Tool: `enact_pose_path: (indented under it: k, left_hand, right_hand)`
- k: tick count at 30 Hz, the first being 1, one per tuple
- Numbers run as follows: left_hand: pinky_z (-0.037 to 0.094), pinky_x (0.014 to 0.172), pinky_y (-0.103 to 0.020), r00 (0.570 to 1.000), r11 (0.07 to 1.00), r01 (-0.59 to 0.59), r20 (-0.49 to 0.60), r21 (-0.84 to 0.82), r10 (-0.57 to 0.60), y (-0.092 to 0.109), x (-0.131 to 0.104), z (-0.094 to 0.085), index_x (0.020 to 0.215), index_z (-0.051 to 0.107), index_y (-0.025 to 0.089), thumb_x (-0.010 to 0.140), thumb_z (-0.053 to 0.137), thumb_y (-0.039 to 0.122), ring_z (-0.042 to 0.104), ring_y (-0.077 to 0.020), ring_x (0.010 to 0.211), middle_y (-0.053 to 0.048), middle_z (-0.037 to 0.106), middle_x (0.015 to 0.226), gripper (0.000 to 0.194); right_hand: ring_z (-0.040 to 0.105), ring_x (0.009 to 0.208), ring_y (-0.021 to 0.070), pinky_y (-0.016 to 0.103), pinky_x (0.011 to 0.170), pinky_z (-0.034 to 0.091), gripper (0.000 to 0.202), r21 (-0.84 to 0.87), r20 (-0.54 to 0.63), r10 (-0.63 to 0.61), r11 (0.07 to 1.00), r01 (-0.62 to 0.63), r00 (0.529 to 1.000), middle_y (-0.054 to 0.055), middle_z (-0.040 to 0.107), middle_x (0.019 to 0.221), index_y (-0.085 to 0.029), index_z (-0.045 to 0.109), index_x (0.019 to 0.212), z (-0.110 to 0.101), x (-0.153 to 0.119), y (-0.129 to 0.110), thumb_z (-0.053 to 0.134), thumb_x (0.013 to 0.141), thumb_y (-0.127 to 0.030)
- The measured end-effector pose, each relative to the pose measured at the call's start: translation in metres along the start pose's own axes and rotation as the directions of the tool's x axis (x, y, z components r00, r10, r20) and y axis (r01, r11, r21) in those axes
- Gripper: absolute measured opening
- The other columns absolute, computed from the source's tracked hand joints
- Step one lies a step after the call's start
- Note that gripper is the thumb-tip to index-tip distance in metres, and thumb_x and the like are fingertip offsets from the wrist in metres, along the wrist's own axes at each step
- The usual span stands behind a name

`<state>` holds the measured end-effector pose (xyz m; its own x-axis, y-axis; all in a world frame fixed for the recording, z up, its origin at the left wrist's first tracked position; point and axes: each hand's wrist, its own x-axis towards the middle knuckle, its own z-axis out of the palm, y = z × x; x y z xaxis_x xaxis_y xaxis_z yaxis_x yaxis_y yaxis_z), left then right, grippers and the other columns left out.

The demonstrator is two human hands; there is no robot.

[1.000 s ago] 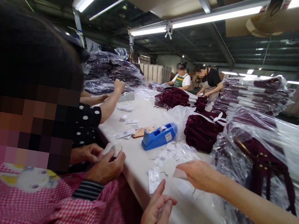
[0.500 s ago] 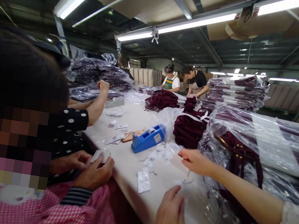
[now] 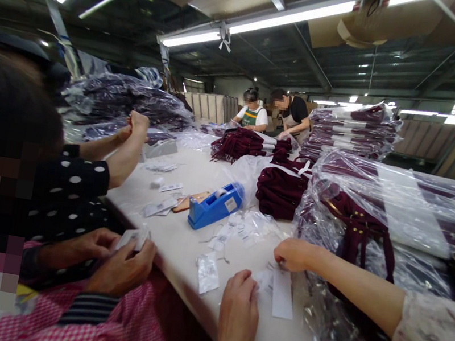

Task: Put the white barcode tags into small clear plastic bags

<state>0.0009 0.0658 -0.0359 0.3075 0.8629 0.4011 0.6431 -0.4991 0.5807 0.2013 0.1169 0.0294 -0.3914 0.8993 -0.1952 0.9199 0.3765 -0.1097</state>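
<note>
My right hand is closed at the top of a white card tag, which hangs down over the white table. Just left of it, my left hand has its fingers curled beside a small clear packet; whether it grips the packet is hidden. A flat plastic packet lies to the left of my left hand, with a short cord by it. Behind are more small tags and a blue tape dispenser.
Plastic-wrapped maroon garments are piled at the right, and a folded maroon bundle lies behind the dispenser. At the left, a co-worker's hands hold a small packet. Two people stand at the far end.
My right hand has moved down, and the white tag now hangs upright below it. My left hand has shifted a little left in view. The whole view has swung slightly right.
</note>
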Motion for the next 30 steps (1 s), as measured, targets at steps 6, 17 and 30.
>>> enact_pose_path:
  k: [6,17,30]
  left_hand:
    - [0.034,0.106,-0.057,0.925,0.946,-0.325,0.21,0.009,0.316,0.02,-0.008,0.006,0.083,0.067,0.022,0.082,0.049,0.008,0.047,-0.0317,0.127,-0.008,0.06,0.133,0.023]
    - [0.027,0.109,-0.057,0.875,0.951,-0.282,0.372,-0.129,0.31,0.018,-0.009,0.001,0.086,0.063,0.024,0.082,0.045,0.005,0.055,-0.0269,0.121,-0.004,0.073,0.107,0.027]
    - [0.027,0.112,-0.054,0.887,0.949,-0.266,0.343,-0.166,0.309,0.009,-0.01,-0.02,0.09,0.061,0.023,0.085,0.039,0.006,0.055,-0.0235,0.122,-0.007,0.071,0.105,0.028]
  right_hand:
    - [0.067,0.093,0.0267,0.029,0.072,0.048,0.029,-0.094,0.053,0.047,0.995,-0.041,0.998,0.019,0.071,0.1,-0.009,0.069,0.101,0.011,-0.009,0.004,0.056,0.075,-0.007]
    - [0.068,0.089,0.0311,0.034,0.071,0.05,0.025,-0.136,0.092,-0.028,0.99,0.041,0.995,0.022,0.069,0.099,-0.007,0.069,0.096,0.017,-0.013,-0.003,0.059,0.073,-0.008]
    - [0.068,0.067,0.0155,0.024,0.057,0.049,0.009,0.396,-0.169,0.059,0.918,0.013,0.984,0.01,0.071,0.094,-0.015,0.052,0.077,-0.043,-0.047,0.009,0.044,0.075,-0.012]
